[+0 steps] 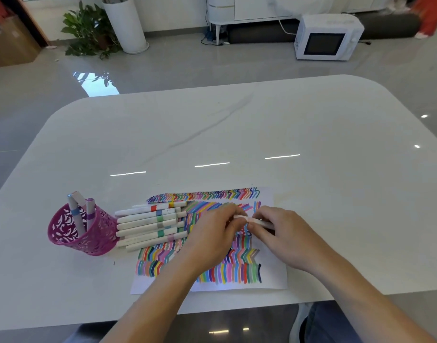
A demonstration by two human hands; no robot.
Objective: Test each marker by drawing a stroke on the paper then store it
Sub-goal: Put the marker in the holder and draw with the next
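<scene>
- Since the marker (pixel 252 220) is a slim white plastic stick with a pale pink band, it should weigh next to nothing and stay stiff along its length. Its smooth barrel could roll or slip between fingertips, so a firm pinch suits it better than a loose one.
- The sensible places to take hold are the cap end for one hand and the barrel behind the colour band for the other, which is roughly where the fingers sit. The cap probably wants a straight pull or push along the marker's axis, not a bend.
- The left hand (pixel 212 231) reaches in from the lower left, back of the hand up and fingers curled. Its fingertips pinch the marker's left end.
- The right hand (pixel 284 233) mirrors it from the lower right. Thumb and fingers pinch the barrel, and a short length shows past them on the right.
- The marker lies nearly level between the two hands, over the paper (pixel 272 276), which is crowded with coloured strokes. Fingers hide the tip, so I cannot tell whether it is capped.
- Just left of the left hand lies a row of white markers (pixel 145 222), side by side.
- Beyond the row, farther left, a pink openwork pen cup (pixel 89 243) holds three stored markers (pixel 75 214).
</scene>
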